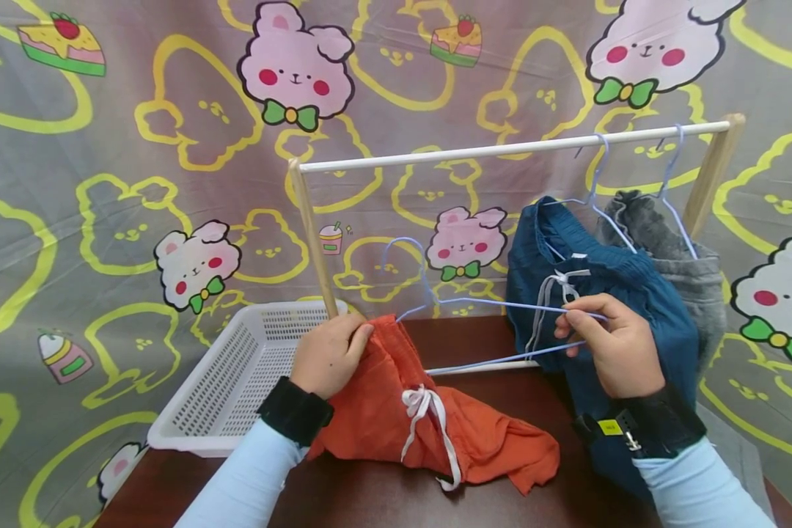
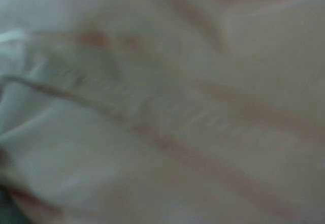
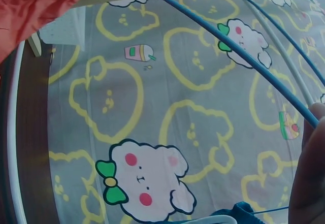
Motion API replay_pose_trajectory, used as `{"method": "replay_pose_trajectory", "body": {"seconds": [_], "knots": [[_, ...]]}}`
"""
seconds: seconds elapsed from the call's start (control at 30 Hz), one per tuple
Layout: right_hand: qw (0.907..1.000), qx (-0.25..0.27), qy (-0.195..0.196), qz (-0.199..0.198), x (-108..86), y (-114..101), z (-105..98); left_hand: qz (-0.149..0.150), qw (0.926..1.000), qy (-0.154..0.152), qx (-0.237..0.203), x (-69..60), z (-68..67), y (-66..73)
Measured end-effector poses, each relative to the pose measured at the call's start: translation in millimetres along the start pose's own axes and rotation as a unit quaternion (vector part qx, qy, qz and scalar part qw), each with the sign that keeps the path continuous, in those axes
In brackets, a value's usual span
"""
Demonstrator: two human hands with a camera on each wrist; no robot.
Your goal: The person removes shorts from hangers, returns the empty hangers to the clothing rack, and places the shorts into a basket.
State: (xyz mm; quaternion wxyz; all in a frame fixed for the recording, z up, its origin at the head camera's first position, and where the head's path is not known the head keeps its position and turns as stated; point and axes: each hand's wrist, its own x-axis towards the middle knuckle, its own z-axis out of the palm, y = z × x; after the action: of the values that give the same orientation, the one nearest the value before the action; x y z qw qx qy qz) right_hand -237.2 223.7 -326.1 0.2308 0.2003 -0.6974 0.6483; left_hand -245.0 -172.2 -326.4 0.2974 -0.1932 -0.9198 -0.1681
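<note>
My left hand grips the waistband of orange drawstring pants, whose legs trail right across the table with a white bow in front. A light purple-blue wire hanger is tilted sideways, its left end running behind the waistband and out of sight. At its right end, my right hand pinches the wire between thumb and fingers. The right wrist view has the hanger slanting from the orange cloth to that hand. Only blurred pale cloth fills the left wrist view.
A garment rack stands behind, with blue drawstring pants and grey pants hanging at its right end. Left of it sits a white perforated basket. All stand on a dark brown table before a cartoon-print curtain.
</note>
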Motion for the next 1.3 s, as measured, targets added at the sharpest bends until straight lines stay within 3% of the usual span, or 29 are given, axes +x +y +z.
{"method": "replay_pose_trajectory", "body": {"seconds": [0.17,0.3,0.63,0.9,1.07,1.3], "knots": [[0.9995,0.005,0.030,-0.006,2.0,-2.1,-0.9,-0.040,0.9940,-0.097,0.031,-0.5,3.6,-0.2],[0.9988,0.009,0.049,-0.002,2.4,-5.9,-2.0,-0.052,0.9877,-0.134,0.060,-2.5,8.8,-2.8],[0.9880,0.014,0.154,-0.008,2.3,-15.8,1.9,-0.078,0.9829,-0.129,0.106,-4.6,19.0,-8.5],[0.9865,0.022,0.153,-0.056,1.1,-18.5,1.5,-0.103,0.9821,-0.121,0.102,-8.3,24.2,-12.7],[0.9850,0.038,0.152,-0.071,1.2,-19.2,0.8,-0.116,0.9791,-0.134,0.099,-9.3,26.0,-12.8],[0.9830,0.003,0.164,-0.082,1.9,-21.2,1.6,-0.129,0.9771,-0.149,0.079,-7.9,24.3,-11.6]]}}
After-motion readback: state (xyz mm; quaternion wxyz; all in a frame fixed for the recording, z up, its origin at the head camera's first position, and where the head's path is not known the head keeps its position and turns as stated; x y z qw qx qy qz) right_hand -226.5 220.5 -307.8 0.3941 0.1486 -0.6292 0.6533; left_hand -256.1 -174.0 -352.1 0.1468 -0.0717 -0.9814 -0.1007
